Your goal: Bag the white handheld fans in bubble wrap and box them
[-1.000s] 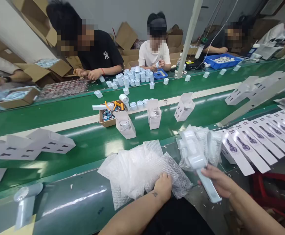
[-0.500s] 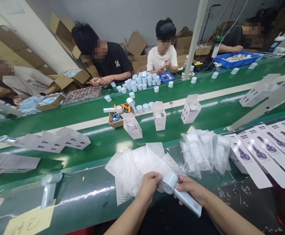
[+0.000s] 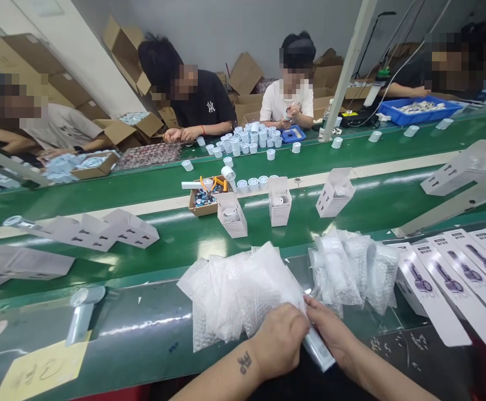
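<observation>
A light-blue, hair-dryer-shaped handheld device (image 3: 319, 350) points its handle down toward me, and its round head is hidden inside a bubble-wrap bag (image 3: 274, 273). My left hand (image 3: 282, 337) is closed on the bag's mouth, at the top of the handle. On the other side, my right hand (image 3: 330, 326) grips the device, its thumb side near the bag's edge and some fingers hidden. Just left of the hands lies a heap of flat bubble-wrap bags (image 3: 226, 295). Bagged devices (image 3: 345, 267) are piled to the right.
Printed cartons (image 3: 439, 278) line the right side. Open white boxes (image 3: 279, 209) stand on the green belt (image 3: 176, 234). One bare device (image 3: 81, 317) lies at left beside a yellow paper (image 3: 42, 370). Several co-workers sit across the belt near a pile of light-blue cups (image 3: 249, 139).
The device's head, bare before, is now inside a bubble-wrap bag. My left hand has moved right and down, over the handle's top. The view has shifted slightly.
</observation>
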`<state>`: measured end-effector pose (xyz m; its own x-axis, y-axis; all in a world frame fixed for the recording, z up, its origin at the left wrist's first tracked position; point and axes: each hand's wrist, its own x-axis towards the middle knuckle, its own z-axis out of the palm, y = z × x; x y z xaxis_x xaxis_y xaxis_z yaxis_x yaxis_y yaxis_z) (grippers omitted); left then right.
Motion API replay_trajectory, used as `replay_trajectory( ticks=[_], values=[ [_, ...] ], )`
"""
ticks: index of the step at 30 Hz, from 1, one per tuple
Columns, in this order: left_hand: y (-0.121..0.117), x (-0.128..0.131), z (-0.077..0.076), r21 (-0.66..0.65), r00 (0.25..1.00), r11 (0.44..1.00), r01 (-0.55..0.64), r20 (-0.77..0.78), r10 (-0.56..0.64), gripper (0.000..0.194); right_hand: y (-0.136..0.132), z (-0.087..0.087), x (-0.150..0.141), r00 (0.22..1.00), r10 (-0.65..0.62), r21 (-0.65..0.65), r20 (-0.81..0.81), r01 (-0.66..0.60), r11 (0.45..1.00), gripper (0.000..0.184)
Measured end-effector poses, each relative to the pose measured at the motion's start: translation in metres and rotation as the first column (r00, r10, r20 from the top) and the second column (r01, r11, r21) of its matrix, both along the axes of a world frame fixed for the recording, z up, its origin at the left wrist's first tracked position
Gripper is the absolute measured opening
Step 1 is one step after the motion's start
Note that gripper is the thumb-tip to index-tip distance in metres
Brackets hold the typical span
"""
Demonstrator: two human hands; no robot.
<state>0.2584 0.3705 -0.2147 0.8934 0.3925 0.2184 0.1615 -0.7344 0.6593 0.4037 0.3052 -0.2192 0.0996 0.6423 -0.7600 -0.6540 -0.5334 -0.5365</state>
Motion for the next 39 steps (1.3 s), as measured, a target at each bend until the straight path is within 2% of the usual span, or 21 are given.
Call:
replay_trajectory(
  ticks=[2, 5, 7, 9, 11, 15, 17, 20, 21, 23, 24, 26, 28, 29, 30, 31, 33, 34, 35, 37, 39],
  values=[
    [0.006, 0.007, 0.007, -0.201, 0.981, 0.962, -0.185, -0.087, 0.171, 0.021, 0.002, 0.002, 0.002, 0.999, -0.013, -0.040, 0.031, 0.015, 0.999, 0.032],
    [0.014, 0.008, 0.022, -0.523, 0.895, 0.726, -0.446, -0.268, 0.357, 0.018, -0.007, 0.009, 0.017, 0.929, 0.215, -0.081, 0.300, -0.200, 0.977, 0.027],
    [0.017, 0.005, 0.035, -0.665, 0.874, 0.568, -0.485, -0.338, 0.350, 0.013, -0.017, 0.020, 0.030, 0.712, 0.387, -0.099, 0.585, -0.411, 0.906, 0.032],
    [0.017, 0.002, 0.048, -0.782, 0.889, 0.429, -0.452, -0.357, 0.287, 0.010, -0.024, 0.038, 0.043, 0.517, 0.447, -0.119, 0.729, -0.548, 0.828, 0.034],
    [0.015, -0.001, 0.058, -0.841, 0.917, 0.367, -0.397, -0.345, 0.201, 0.009, -0.028, 0.058, 0.051, 0.469, 0.502, -0.108, 0.727, -0.643, 0.758, 0.031],
    [0.012, -0.008, 0.070, -0.836, 0.942, 0.436, -0.334, -0.317, 0.114, 0.007, -0.029, 0.084, 0.058, 0.424, 0.639, -0.106, 0.642, -0.776, 0.621, 0.030],
    [0.016, -0.012, 0.074, -0.845, 0.961, 0.459, -0.275, -0.238, 0.139, 0.012, -0.027, 0.091, 0.056, 0.419, 0.619, -0.128, 0.664, -0.753, 0.646, 0.032],
    [0.028, -0.020, 0.077, -0.832, 0.951, 0.484, -0.273, -0.159, 0.264, 0.030, -0.016, 0.098, 0.046, 0.485, 0.537, -0.077, 0.690, -0.689, 0.721, 0.036],
    [0.031, -0.022, 0.077, -0.810, 0.957, 0.527, -0.258, -0.137, 0.258, 0.048, -0.010, 0.101, 0.041, 0.517, 0.512, -0.033, 0.686, -0.681, 0.732, 0.036],
    [0.035, -0.024, 0.073, -0.716, 0.985, 0.679, -0.159, -0.072, 0.154, 0.090, 0.004, 0.103, 0.030, 0.578, 0.484, 0.082, 0.657, -0.694, 0.716, 0.035],
    [0.035, -0.024, 0.069, -0.648, 0.992, 0.752, -0.119, -0.047, 0.117, 0.094, 0.011, 0.102, 0.026, 0.600, 0.483, 0.136, 0.637, -0.705, 0.696, 0.035],
    [0.035, -0.024, 0.060, -0.534, 0.987, 0.833, -0.145, -0.014, 0.163, 0.059, 0.026, 0.090, 0.021, 0.678, 0.472, 0.239, 0.563, -0.681, 0.692, 0.035],
    [0.036, -0.030, 0.051, -0.484, 0.957, 0.838, -0.252, 0.005, 0.291, 0.015, 0.034, 0.063, 0.019, 0.771, 0.394, 0.262, 0.501, -0.569, 0.779, 0.037],
    [0.038, -0.037, 0.048, -0.480, 0.933, 0.819, -0.313, 0.007, 0.360, 0.012, 0.034, 0.044, 0.018, 0.777, 0.345, 0.227, 0.527, -0.519, 0.824, 0.038],
    [0.041, -0.048, 0.047, -0.486, 0.898, 0.786, -0.382, 0.006, 0.440, 0.016, 0.031, 0.022, 0.017, 0.741, 0.308, 0.164, 0.597, -0.488, 0.857, 0.040],
    [0.046, -0.061, 0.047, -0.498, 0.849, 0.736, -0.459, -0.001, 0.529, 0.019, 0.026, -0.002, 0.015, 0.615, 0.322, 0.064, 0.720, -0.521, 0.851, 0.045],
    [0.060, -0.096, 0.052, -0.551, 0.686, 0.560, -0.619, -0.031, 0.727, 0.023, 0.010, -0.052, 0.011, 0.262, 0.422, -0.144, 0.868, -0.681, 0.718, 0.074],
    [0.069, -0.115, 0.056, -0.591, 0.579, 0.443, -0.674, -0.051, 0.814, 0.026, 0.002, -0.076, 0.010, 0.129, 0.453, -0.224, 0.882, -0.731, 0.644, 0.075],
    [0.079, -0.136, 0.060, -0.635, 0.465, 0.318, -0.704, -0.074, 0.882, 0.030, -0.004, -0.098, 0.009, 0.058, 0.443, -0.255, 0.895, -0.747, 0.614, 0.066],
    [0.104, -0.179, 0.071, -0.703, 0.241, 0.097, -0.705, -0.108, 0.964, 0.037, -0.005, -0.132, 0.011, 0.075, 0.348, -0.198, 0.935, -0.704, 0.682, 0.041],
    [0.134, -0.220, 0.083, -0.719, 0.045, -0.020, -0.694, -0.071, 0.996, 0.041, 0.009, -0.152, 0.013, 0.130, 0.274, -0.133, 0.953, -0.633, 0.763, 0.042]
  ],
)
